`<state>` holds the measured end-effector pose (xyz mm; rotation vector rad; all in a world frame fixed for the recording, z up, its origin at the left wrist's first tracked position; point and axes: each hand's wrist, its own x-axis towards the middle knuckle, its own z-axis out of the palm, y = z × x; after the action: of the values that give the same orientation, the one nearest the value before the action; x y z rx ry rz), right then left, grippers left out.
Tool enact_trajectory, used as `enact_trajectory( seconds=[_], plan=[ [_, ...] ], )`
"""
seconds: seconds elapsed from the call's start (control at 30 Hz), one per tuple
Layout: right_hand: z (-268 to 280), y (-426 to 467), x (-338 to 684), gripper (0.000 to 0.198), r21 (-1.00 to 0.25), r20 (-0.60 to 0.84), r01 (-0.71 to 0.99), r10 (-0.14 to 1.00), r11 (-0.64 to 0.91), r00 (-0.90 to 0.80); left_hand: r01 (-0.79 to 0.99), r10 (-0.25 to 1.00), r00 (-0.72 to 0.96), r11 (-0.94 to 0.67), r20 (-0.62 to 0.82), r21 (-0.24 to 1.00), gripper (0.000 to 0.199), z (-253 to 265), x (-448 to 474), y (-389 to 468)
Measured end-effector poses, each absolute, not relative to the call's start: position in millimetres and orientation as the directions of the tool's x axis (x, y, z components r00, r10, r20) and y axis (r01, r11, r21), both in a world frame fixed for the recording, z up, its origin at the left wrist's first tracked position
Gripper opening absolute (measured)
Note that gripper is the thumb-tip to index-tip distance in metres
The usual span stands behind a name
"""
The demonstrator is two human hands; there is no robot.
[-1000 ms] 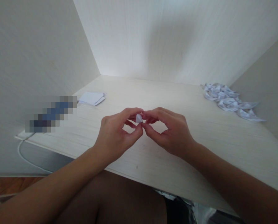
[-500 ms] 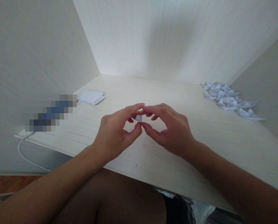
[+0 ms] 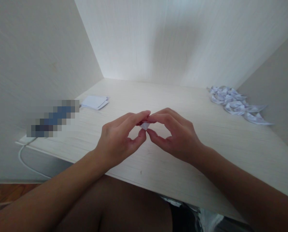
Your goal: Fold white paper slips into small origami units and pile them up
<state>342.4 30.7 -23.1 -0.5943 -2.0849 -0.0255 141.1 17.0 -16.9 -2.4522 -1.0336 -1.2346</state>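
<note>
Between my fingertips, above the middle of the desk, is a small folded piece of white paper (image 3: 145,126). Only a pointed part of it shows; the rest is hidden by the fingers. My left hand (image 3: 121,135) pinches it from the left, thumb below and fingers above. From the right, my right hand (image 3: 174,132) grips it the same way, with its thumb at the lower tip. The fingertips of both hands almost meet around the paper.
A small stack of white paper sheets (image 3: 95,101) lies at the back left of the desk (image 3: 144,196). Beside it is a blurred-out blue object (image 3: 57,117) with a white cable (image 3: 20,154). Several folded white paper pieces (image 3: 237,104) are heaped at the right. Panels enclose the desk.
The fingers have closed in on the paper from above, so the gap above the thumbs is smaller. More of the paper's pointed lower part shows. Both hands stay in place.
</note>
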Motion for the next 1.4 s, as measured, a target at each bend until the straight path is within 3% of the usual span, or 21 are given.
enact_trajectory(
  seconds=[0.2,0.47,0.7,0.8,1.0,1.4],
  plan=[
    [-22.5,31.2,344.2,0.028,-0.191,0.785,0.430,0.401,0.882,-0.472,0.658,0.504,0.391,-0.738,0.770,0.148,0.045,-17.3,141.8,14.5],
    [-24.9,28.9,341.5,0.035,-0.331,0.743,0.375,0.484,0.866,-0.462,0.656,0.545,0.367,-0.726,0.754,0.206,0.049,-16.0,140.5,14.6],
    [-27.0,30.7,339.7,0.036,-0.618,0.625,0.282,0.676,0.734,-0.389,0.483,0.716,0.276,-0.680,0.642,0.551,0.049,-23.1,142.8,20.4],
    [-29.3,31.9,339.0,0.032,-0.718,0.561,0.207,0.729,0.664,-0.392,0.440,0.755,0.259,-0.647,0.602,0.623,0.042,-24.8,144.7,21.4],
    [-29.3,32.9,338.7,0.026,-0.784,0.505,0.126,0.742,0.608,-0.440,0.448,0.772,0.287,-0.632,0.568,0.633,0.038,-24.3,144.5,21.2],
    [-27.6,32.3,340.9,0.026,-0.799,0.442,0.156,0.743,0.581,-0.503,0.427,0.800,0.316,-0.601,0.511,0.676,0.042,-28.5,141.1,22.9]
  ],
)
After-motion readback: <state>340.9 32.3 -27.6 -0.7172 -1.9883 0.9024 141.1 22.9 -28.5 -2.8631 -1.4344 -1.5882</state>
